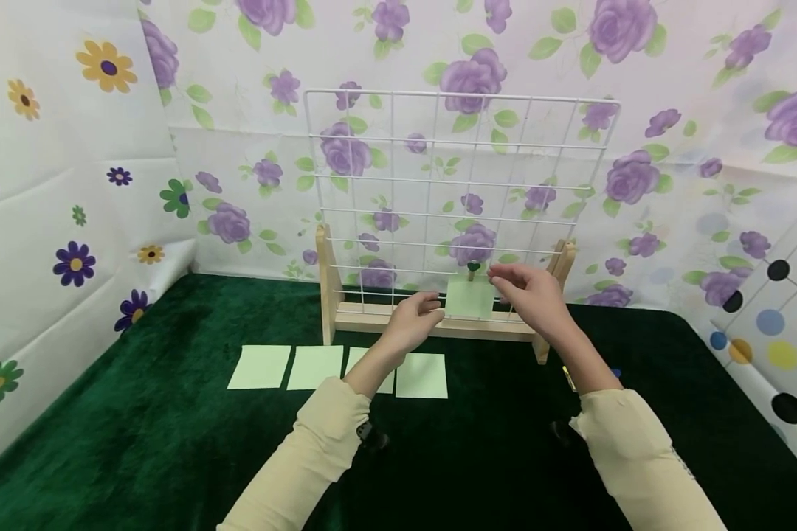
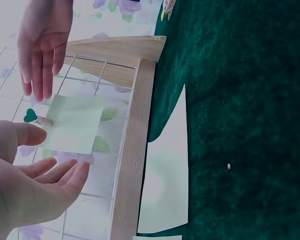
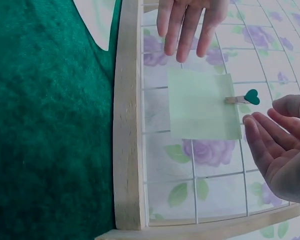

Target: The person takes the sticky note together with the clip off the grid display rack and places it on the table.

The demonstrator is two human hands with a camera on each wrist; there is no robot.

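A pale green paper square [image 1: 468,298] hangs low on the white wire grid [image 1: 428,184]. A small wooden clothespin with a dark green heart [image 3: 252,97] clips it at the top edge. My left hand [image 1: 412,321] is beside the square's left side, fingers relaxed and holding nothing. On the other side, near the upper right corner, my right hand [image 1: 533,296] has its fingers loosely bent with nothing between them. In the right wrist view, a gap shows between the right thumb and fingers, close to the clothespin. Both palms face the paper square.
Several more pale green squares [image 1: 259,367] lie in a row on the dark green cloth [image 1: 173,442], partly behind the left forearm. Wooden feet and a wooden bar [image 1: 372,318] support the grid. A small yellow item [image 1: 569,379] lies by the right wrist. Flowered sheets hang behind.
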